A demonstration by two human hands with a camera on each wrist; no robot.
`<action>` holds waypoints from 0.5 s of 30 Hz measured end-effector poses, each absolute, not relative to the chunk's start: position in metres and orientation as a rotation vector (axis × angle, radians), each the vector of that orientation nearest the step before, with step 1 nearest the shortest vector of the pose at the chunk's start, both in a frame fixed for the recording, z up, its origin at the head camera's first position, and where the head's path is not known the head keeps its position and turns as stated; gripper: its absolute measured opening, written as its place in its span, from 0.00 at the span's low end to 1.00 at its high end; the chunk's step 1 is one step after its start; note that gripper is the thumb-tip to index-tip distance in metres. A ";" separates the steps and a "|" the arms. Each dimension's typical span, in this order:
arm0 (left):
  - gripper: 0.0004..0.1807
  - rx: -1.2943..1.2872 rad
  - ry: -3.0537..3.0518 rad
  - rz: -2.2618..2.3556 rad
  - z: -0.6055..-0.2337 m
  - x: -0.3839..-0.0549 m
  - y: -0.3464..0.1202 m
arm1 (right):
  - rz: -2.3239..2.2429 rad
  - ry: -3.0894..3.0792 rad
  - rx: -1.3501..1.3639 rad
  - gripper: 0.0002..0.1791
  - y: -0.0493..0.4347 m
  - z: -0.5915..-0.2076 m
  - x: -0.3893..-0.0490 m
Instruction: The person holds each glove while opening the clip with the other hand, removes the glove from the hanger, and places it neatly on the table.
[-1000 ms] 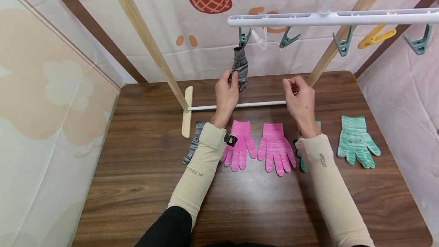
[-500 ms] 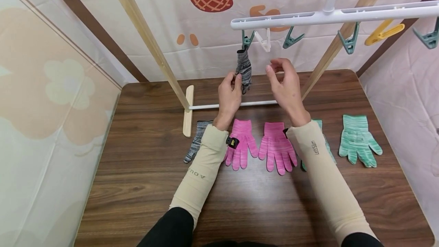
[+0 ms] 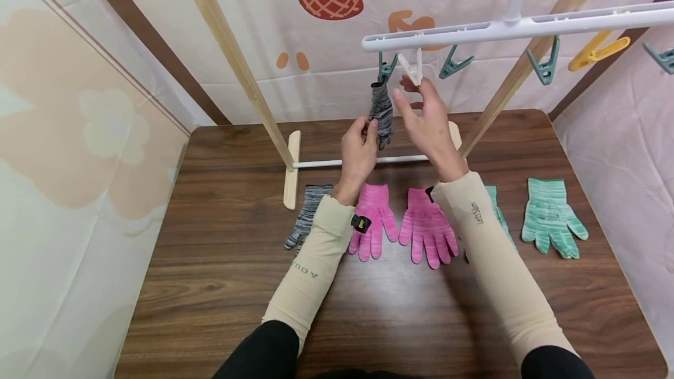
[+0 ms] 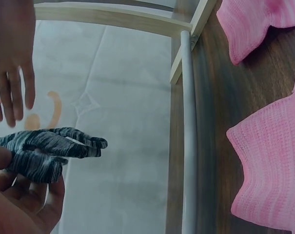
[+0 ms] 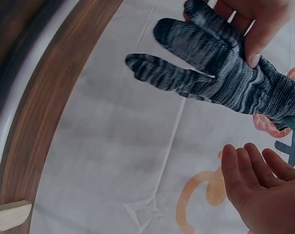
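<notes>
A black-and-grey knit glove (image 3: 381, 111) hangs fingers-down from a dark green clothespin (image 3: 388, 68) at the hanger's left end. My left hand (image 3: 359, 148) pinches this glove's side between thumb and fingers, as the right wrist view also shows, with the thumb on the knit. Beside it, my right hand (image 3: 429, 121) is raised with fingers loosely extended, apart from the glove in the right wrist view. Its fingertips overlap the bottom of the white clothespin (image 3: 413, 72) in the head view. No object shows in the right palm (image 5: 259, 190).
The white hanger (image 3: 447, 35) carries more green clothespins and a yellow clothespin (image 3: 597, 54). A wooden rack (image 3: 237, 69) stands around. On the table (image 3: 210, 285) lie another grey glove (image 3: 313, 206), two pink gloves (image 3: 375, 215) and two green gloves (image 3: 550, 215), partly hidden by my forearms.
My right hand has moved left and up to the white clothespin, its fingers spreading from a closer curl. The left hand keeps its hold on the hanging glove, shifting slightly right in view.
</notes>
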State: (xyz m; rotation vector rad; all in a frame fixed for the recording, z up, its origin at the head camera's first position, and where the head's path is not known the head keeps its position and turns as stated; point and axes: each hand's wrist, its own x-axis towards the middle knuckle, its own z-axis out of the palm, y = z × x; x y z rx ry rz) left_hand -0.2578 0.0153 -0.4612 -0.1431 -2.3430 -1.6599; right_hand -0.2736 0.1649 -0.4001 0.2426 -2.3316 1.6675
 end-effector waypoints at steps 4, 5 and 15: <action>0.14 -0.161 -2.345 -1.670 -0.462 -0.254 0.015 | 1.735 -2.323 0.262 0.26 0.161 -0.397 -0.278; 0.14 -0.163 -2.344 -1.672 -0.461 -0.253 0.015 | 1.758 -2.319 0.268 0.26 0.160 -0.396 -0.279; 0.14 -0.164 -2.351 -1.678 -0.463 -0.248 0.016 | 1.975 -2.226 0.278 0.26 0.154 -0.393 -0.287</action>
